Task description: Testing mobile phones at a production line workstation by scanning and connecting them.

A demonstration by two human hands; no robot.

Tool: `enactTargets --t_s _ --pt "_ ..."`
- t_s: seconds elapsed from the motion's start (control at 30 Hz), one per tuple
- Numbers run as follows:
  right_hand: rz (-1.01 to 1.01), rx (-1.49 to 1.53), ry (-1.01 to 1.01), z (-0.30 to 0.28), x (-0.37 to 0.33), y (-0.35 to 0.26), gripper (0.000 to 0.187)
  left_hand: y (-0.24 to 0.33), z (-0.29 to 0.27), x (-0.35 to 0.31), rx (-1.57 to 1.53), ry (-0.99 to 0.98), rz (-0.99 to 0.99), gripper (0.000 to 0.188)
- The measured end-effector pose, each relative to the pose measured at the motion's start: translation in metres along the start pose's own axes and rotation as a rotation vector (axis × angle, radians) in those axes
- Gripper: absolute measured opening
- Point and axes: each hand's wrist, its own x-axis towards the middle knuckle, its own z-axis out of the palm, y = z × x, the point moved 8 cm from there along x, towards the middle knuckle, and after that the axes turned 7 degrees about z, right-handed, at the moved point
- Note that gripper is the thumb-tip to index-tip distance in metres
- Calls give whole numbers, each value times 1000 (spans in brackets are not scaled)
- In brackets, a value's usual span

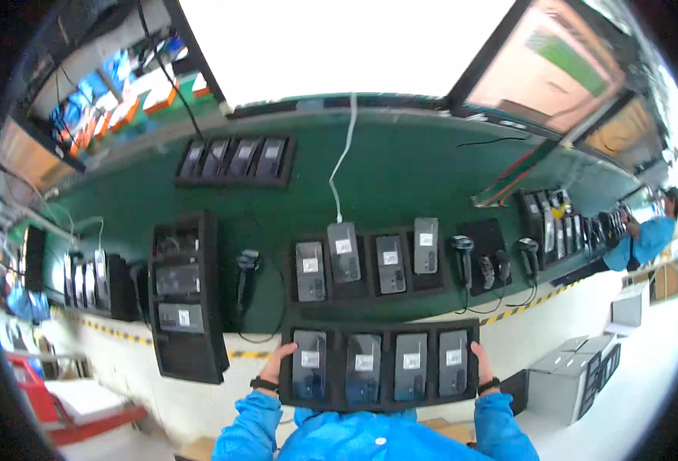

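Note:
My left hand grips the left end of a black foam tray, and my right hand grips its right end. Several dark smartphones with white labels lie side by side in its slots. I hold this tray in front of my body, at the near edge of the green bench. Just beyond it, a second black tray rests on the bench with several smartphones. One smartphone there sits higher than its neighbours, and a white cable runs to its top end.
Handheld scanners stand on both sides of the second tray. Left of them, a long black tray with phones juts over the bench edge. Another phone tray lies farther back. At right, a co-worker in blue stands near more phones; grey boxes sit below.

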Motion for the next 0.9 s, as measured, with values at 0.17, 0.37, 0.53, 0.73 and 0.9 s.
enactTargets --t_s 0.17,0.37,0.53,0.73,0.9 --pt "229 -21 -40 -6 99 -7 47 16 -6 36 6 89 212 54" --pt "308 46 -158 22 140 -25 48 63 19 43 45 164 320 58" --pt "90 -315 -34 36 174 -79 61 102 10 69 390 431 467 53" --pt "22 -440 98 54 191 -110 55 119 50 79 507 403 501 50" --pt "-671 -945 220 167 186 -207 54 158 62 101 733 435 573 53"
